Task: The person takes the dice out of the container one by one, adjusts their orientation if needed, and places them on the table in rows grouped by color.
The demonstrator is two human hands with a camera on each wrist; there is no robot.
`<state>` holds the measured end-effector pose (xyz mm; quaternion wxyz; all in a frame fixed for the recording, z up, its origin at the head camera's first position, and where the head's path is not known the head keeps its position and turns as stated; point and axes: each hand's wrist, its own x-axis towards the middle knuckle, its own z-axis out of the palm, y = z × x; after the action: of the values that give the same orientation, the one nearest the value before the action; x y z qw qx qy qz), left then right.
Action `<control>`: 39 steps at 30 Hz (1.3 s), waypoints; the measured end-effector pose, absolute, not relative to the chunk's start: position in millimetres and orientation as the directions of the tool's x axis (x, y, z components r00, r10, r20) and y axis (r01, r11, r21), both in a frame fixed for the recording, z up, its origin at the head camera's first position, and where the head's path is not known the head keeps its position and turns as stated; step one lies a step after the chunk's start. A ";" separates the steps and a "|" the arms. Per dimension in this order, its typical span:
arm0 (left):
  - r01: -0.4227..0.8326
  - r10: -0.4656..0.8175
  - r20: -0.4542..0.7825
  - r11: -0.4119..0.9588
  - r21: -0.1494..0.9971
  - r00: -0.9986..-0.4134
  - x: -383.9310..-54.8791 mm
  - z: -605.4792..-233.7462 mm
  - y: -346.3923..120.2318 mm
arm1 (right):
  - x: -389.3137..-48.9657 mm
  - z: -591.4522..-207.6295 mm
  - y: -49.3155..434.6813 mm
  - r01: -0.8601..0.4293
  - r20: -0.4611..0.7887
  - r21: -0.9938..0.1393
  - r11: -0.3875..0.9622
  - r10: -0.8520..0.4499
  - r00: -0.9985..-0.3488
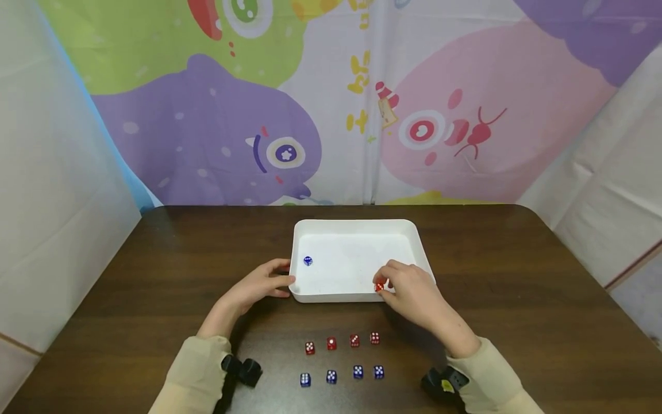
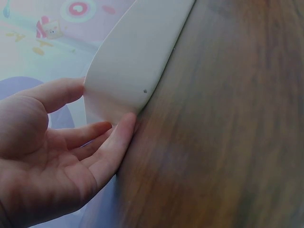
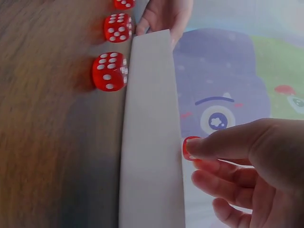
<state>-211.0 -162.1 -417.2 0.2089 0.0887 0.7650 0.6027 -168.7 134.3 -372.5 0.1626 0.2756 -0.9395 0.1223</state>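
Observation:
My right hand [image 1: 414,292] pinches a red die [image 1: 379,286] between thumb and fingertips, above the front right part of a white tray [image 1: 351,298]. In the right wrist view, the pinched die [image 3: 191,148] shows just beyond the tray's front wall, partly covered by the thumb. With fingers fairly straight, my left hand [image 1: 257,286] touches the tray's left side near the front corner. The left wrist view has its thumb at the rim and its fingertips [image 2: 124,124] against the outer wall. One blue die [image 1: 308,261] lies inside the tray at the left.
In front of the tray, several red dice [image 1: 331,343] form a row on the dark wooden table [image 1: 496,287]. A row of several blue dice [image 1: 331,377] lies nearer to me. A cartoon-printed cloth [image 1: 341,167] hangs behind the table.

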 end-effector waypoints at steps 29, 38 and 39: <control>-0.119 0.395 -0.207 0.236 0.964 -0.895 -210.2 -416.7 -160.8 | -145.7 -365.0 141.3 -0.580 -0.003 -0.157 0.799 -0.588 -0.809; -0.121 0.386 -0.207 0.235 0.964 -0.899 -210.3 -417.5 -160.5 | -142.3 -365.9 143.4 -0.575 -0.099 -0.173 0.800 -0.595 -0.798; -0.119 0.388 -0.205 0.236 0.964 -0.898 -210.4 -417.5 -160.5 | -142.0 -366.2 143.4 -0.571 -0.102 -0.177 0.801 -0.592 -0.799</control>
<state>-210.4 -160.5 -417.5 0.2071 0.0888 0.7584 0.6116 -142.0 143.4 -366.2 -0.0763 0.3075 -0.9460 0.0687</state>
